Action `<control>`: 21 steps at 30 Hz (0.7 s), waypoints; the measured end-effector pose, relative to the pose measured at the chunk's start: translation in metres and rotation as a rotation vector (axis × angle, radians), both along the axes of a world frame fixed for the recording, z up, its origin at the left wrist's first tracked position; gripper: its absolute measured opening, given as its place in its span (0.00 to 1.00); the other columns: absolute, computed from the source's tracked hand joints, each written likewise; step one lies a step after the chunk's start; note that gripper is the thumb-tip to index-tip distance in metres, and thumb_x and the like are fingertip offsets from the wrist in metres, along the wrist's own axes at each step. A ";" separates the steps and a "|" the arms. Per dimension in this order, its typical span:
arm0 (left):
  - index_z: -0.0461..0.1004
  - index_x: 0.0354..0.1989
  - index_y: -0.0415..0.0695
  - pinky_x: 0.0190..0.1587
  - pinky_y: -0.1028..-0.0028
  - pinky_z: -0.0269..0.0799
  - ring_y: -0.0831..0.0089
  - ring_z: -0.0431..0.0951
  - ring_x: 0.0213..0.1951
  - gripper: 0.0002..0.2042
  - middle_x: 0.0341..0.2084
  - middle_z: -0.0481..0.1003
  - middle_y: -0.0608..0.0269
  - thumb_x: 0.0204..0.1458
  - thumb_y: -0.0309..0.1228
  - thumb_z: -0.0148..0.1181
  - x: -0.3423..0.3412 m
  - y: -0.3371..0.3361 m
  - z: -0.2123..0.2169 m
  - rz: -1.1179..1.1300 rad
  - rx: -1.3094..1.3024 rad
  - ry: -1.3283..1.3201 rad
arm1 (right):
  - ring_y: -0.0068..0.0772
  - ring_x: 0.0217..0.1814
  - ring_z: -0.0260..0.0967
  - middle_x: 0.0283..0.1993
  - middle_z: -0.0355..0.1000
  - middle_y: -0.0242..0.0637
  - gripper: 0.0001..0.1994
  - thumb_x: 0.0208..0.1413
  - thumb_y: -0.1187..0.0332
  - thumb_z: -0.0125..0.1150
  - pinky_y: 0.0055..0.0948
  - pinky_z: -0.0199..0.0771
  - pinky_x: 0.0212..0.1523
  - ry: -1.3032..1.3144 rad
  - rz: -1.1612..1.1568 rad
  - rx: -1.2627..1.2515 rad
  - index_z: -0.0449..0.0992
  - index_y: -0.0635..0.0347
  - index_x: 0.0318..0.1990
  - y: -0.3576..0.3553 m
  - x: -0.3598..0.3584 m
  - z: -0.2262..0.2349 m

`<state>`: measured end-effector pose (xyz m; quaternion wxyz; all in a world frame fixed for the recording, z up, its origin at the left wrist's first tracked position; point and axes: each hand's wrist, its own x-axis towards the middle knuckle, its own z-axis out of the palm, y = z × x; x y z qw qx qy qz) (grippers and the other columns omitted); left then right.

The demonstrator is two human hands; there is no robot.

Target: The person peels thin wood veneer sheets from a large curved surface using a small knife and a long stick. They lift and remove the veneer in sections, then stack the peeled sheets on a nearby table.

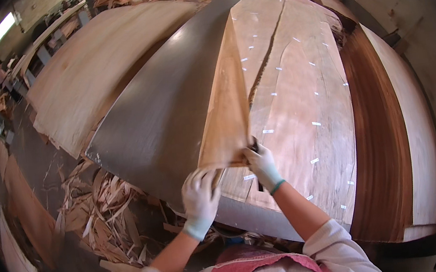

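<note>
A long strip of thin wood veneer [224, 102] stands lifted off the grey metal table [159, 105], tilted up along its length. My left hand [199, 193], in a white glove, grips its near end from below. My right hand [261, 164], also gloved, pinches the same near edge, with a dark tool handle showing by its fingers. To the right lies a wide veneer sheet [299, 86] flat on the table, patched with several short white tape pieces and split by a long dark crack.
Another veneer stack [93, 70] lies left of the table, and a darker brown stack [380, 131] right of it. Veneer scraps [101, 212] litter the floor at lower left. People work at benches far left and at the far back.
</note>
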<state>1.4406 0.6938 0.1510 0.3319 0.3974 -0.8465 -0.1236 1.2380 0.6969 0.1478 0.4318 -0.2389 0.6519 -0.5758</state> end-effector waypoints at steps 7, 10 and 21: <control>0.70 0.46 0.36 0.25 0.75 0.71 0.75 0.73 0.25 0.16 0.25 0.72 0.65 0.56 0.36 0.59 0.079 0.067 -0.099 -0.091 1.877 0.204 | 0.21 0.17 0.62 0.20 0.68 0.31 0.06 0.54 0.71 0.57 0.23 0.59 0.18 0.167 -0.342 0.215 0.74 0.62 0.28 0.148 -0.137 -0.109; 0.71 0.39 0.40 0.15 0.81 0.57 0.83 0.62 0.14 0.10 0.16 0.63 0.73 0.61 0.36 0.52 0.054 0.069 -0.105 -0.373 2.004 0.451 | 0.21 0.16 0.61 0.19 0.68 0.31 0.06 0.53 0.72 0.58 0.23 0.60 0.17 0.164 -0.398 0.282 0.74 0.64 0.28 0.180 -0.147 -0.121; 0.73 0.33 0.43 0.12 0.80 0.55 0.83 0.59 0.10 0.08 0.12 0.63 0.72 0.58 0.34 0.56 0.032 0.005 -0.128 -0.130 1.665 0.547 | 0.22 0.17 0.65 0.21 0.71 0.32 0.07 0.55 0.68 0.57 0.23 0.63 0.16 0.010 -0.166 0.398 0.75 0.62 0.32 0.179 -0.072 -0.144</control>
